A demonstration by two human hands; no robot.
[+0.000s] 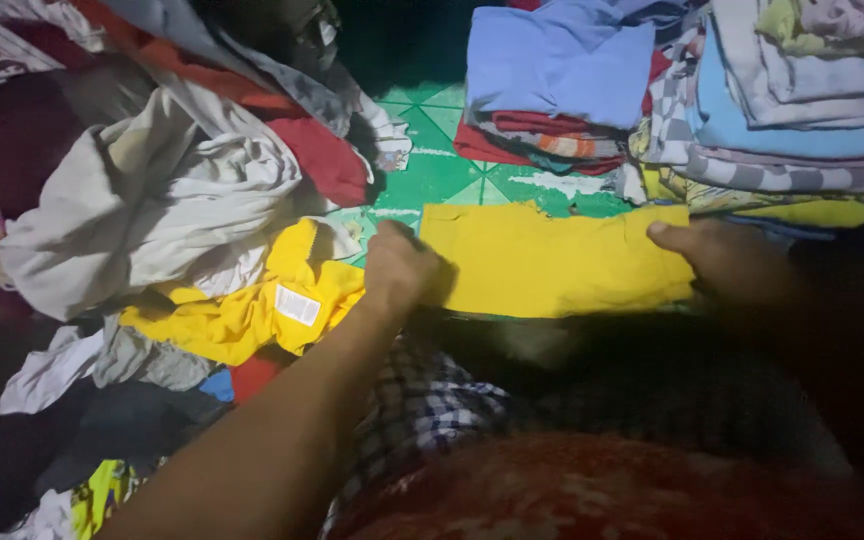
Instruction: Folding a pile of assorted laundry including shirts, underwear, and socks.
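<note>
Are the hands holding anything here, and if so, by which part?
Both hold the folded yellow cloth on the green mat: the left hand grips its left end, the right hand presses its right end, thumb on top.

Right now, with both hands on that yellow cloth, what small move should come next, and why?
Probably fold the yellow cloth once more: it lies flat in a strip, with the left hand and the right hand pressing its ends, and folded stacks lie beyond.

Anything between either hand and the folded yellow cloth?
Nothing visible. The left hand presses on the left end of the yellow cloth and the right hand rests on its right end; both already touch it on the green mat.
</note>
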